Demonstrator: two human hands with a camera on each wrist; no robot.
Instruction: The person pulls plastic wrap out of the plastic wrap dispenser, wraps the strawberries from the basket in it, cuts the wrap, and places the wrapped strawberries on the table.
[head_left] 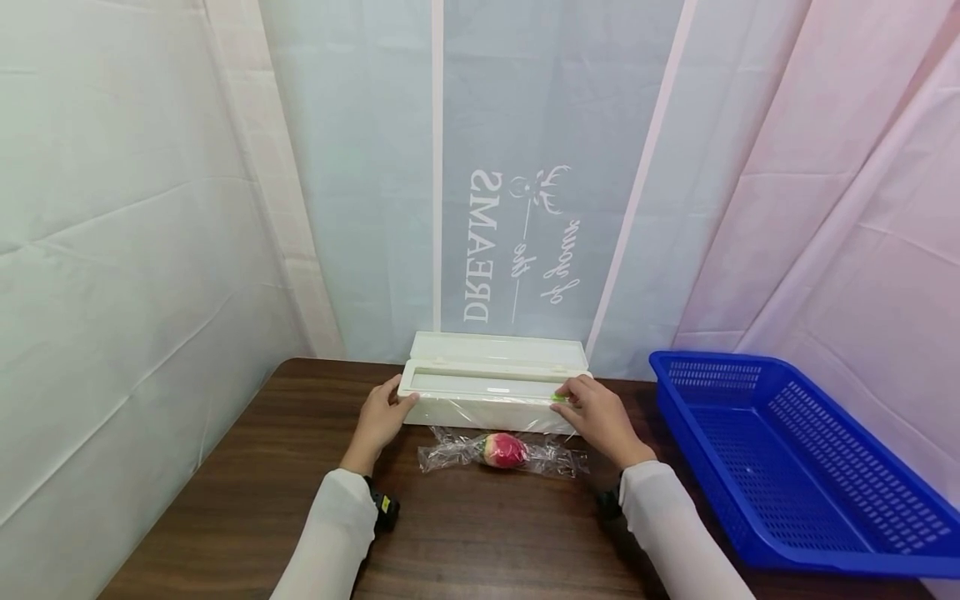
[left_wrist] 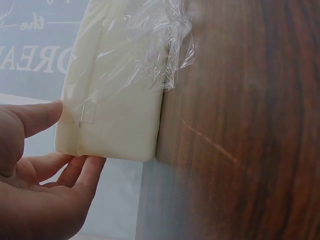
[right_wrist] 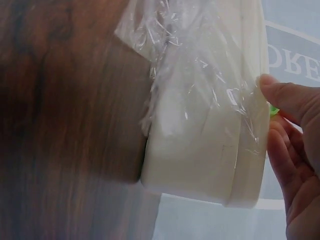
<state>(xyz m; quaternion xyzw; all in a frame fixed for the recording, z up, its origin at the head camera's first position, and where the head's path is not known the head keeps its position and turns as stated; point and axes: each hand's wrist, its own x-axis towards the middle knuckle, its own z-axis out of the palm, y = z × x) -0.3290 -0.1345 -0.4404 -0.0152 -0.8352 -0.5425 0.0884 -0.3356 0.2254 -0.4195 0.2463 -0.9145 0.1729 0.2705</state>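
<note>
A long white plastic-wrap dispenser (head_left: 480, 410) lies at the back of the table, its lid (head_left: 498, 348) raised behind it. Clear film (right_wrist: 200, 65) hangs down over its front. My left hand (head_left: 381, 421) holds the dispenser's left end, with the thumb at the front edge and fingers round the end. At the right end, my right hand (head_left: 600, 417) pinches a small bright green slider (head_left: 558, 397), mostly hidden by thumb and fingers. Just in front lies a red and pale-yellow fruit-like item (head_left: 504, 450), wrapped in clear film twisted out to both sides.
A blue plastic basket (head_left: 738, 500) with perforated walls stands at the right of the dark wooden table (head_left: 480, 542). Close behind the dispenser hangs a printed curtain (head_left: 517, 125), and pale cloth (head_left: 112, 208) encloses the left side.
</note>
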